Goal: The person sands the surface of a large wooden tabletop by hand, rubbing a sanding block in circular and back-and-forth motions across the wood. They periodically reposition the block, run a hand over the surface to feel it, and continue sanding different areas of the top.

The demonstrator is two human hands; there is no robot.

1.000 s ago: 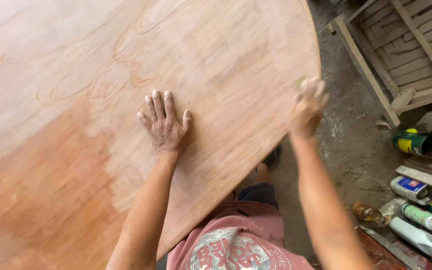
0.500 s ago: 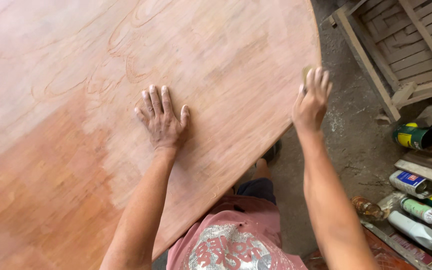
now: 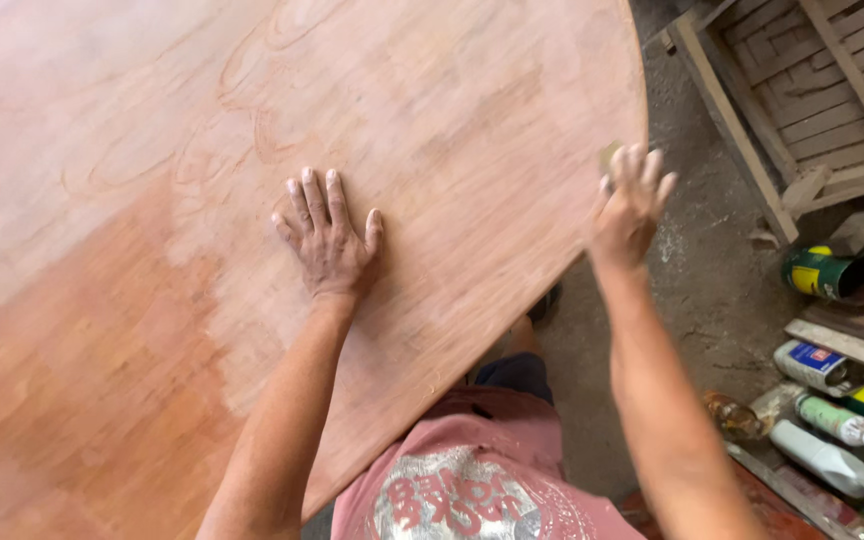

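A large round wooden tabletop fills most of the view, pale and dusty at the top, darker orange-brown at the lower left. My left hand lies flat on the wood, fingers spread, palm down. My right hand is at the tabletop's right edge, fingers curled over a small greenish piece, likely sandpaper, pressed against the rim. Only a corner of that piece shows.
A slatted wooden frame stands on the concrete floor at the upper right. A green and yellow can lies below it. Several bottles and cans crowd the lower right corner. My pink shirt is below the table edge.
My right hand has slid along the table's right edge, up and then slightly down, still pressed to the rim. My left hand stays flat in the same spot on the wood.
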